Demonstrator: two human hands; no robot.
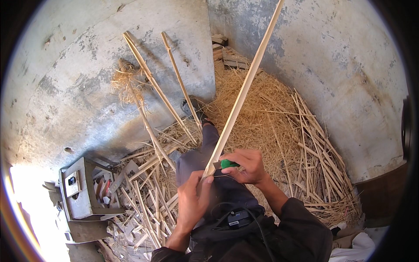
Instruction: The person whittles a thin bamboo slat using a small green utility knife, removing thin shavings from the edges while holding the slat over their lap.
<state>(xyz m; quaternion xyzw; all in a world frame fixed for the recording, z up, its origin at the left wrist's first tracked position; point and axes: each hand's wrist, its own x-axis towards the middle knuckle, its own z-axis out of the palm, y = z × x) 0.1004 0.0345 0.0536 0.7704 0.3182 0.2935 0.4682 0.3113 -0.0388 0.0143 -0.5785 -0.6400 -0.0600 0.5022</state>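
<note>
A long, pale bamboo strip point(240, 99) slants up from my lap toward the upper right, past the top edge of the picture. My left hand point(192, 200) is closed round its lower end, with the thumb lying along it. In my right hand point(249, 167) is a small knife with a green grip point(227, 163). Its short dark blade point(217, 165) meets the strip just above my left thumb. The right fingers pinch the knife and partly cover it.
Curly shavings point(257, 105) cover the floor ahead, with a heap of split bamboo strips point(312, 153) at the right. Several bamboo poles point(153, 83) lean on the left wall, one topped by a tuft of shavings point(126, 83). A worn wooden box point(80, 190) stands at the left.
</note>
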